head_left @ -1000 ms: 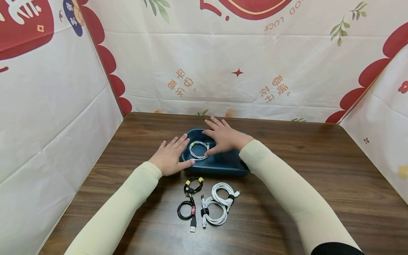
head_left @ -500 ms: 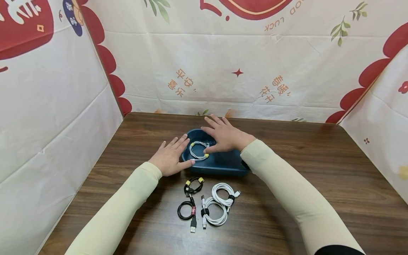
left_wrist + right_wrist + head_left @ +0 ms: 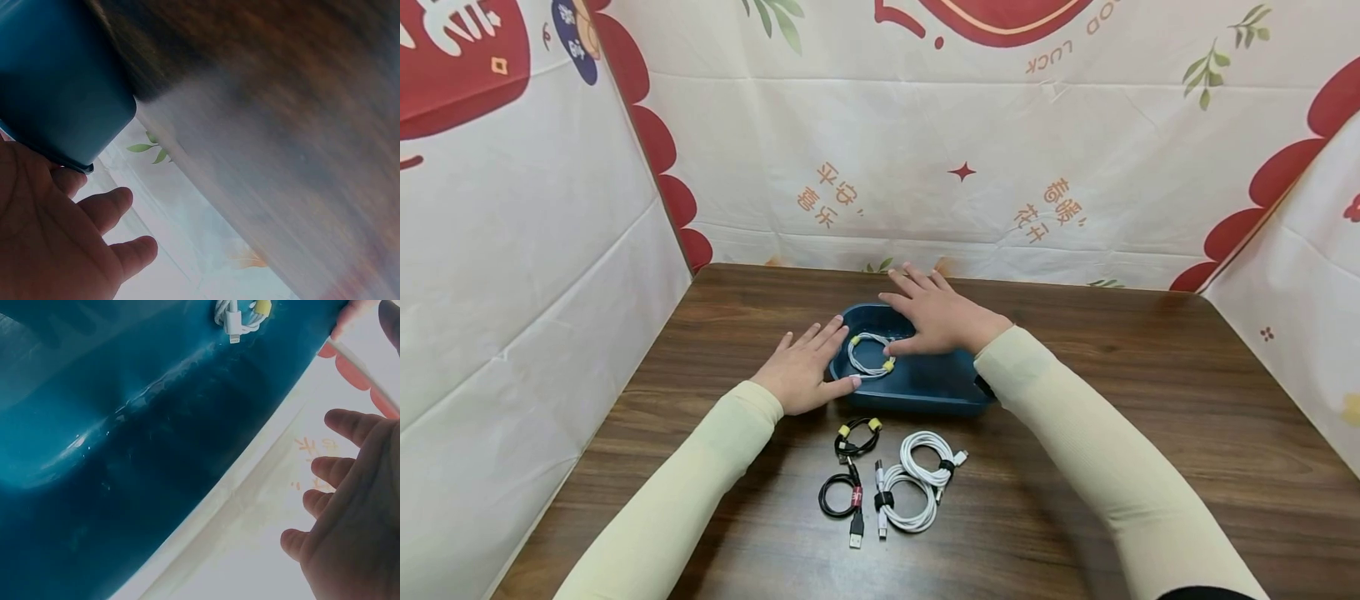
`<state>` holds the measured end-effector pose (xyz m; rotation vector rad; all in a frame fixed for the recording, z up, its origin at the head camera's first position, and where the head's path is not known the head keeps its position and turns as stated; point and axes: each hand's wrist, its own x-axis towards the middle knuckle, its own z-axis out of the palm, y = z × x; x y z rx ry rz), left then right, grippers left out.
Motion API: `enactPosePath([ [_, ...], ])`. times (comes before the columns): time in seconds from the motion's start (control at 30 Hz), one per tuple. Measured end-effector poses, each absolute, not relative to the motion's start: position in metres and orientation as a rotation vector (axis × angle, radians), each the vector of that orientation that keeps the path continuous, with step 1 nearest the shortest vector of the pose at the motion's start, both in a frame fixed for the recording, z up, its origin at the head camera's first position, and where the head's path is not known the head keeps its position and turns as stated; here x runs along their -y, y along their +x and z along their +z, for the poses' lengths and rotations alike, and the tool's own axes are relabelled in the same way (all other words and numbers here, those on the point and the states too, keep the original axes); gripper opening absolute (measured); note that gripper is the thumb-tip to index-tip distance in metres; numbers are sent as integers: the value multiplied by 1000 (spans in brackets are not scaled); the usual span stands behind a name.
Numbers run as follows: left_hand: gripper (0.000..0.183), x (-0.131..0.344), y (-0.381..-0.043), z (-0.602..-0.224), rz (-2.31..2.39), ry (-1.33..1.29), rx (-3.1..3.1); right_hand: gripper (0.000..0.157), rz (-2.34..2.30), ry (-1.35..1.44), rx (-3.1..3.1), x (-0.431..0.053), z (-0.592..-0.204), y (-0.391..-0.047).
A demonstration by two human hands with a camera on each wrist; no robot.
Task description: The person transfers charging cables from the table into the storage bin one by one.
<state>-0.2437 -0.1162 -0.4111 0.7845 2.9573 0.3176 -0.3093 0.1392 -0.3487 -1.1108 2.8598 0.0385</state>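
A dark blue tray [image 3: 936, 382] [image 3: 125, 512] stands on the table, and a coiled white cable [image 3: 851, 357] [image 3: 233, 324] with yellow ties lies in its left part. My left hand [image 3: 801, 371] [image 3: 50, 231] rests at the tray's left rim, fingers spread, thumb over the near left corner. Above the tray is my right hand [image 3: 943, 318] [image 3: 362, 512], its fingers spread out and holding nothing. In front of the tray lie a black cable [image 3: 844, 431] with yellow ties, a black USB cable [image 3: 856, 527] with a red tie, and two white coiled cables [image 3: 906, 457] with black straps, partly overlapping.
The brown wooden table [image 3: 1112, 400] extends to both sides of the tray. A printed white cloth [image 3: 880, 125] hangs behind it, with further cloth panels on the left and right.
My right hand has shifted slightly right and away from the cable in the tray, uncovering its second yellow tie. My left hand stays in place at the tray's rim.
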Motion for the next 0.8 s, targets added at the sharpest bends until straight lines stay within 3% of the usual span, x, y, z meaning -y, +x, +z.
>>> enactPosePath([
  [0.8, 88, 116, -244, -409, 298, 766, -2955, 96, 97, -1152, -2895, -151, -332, -289],
])
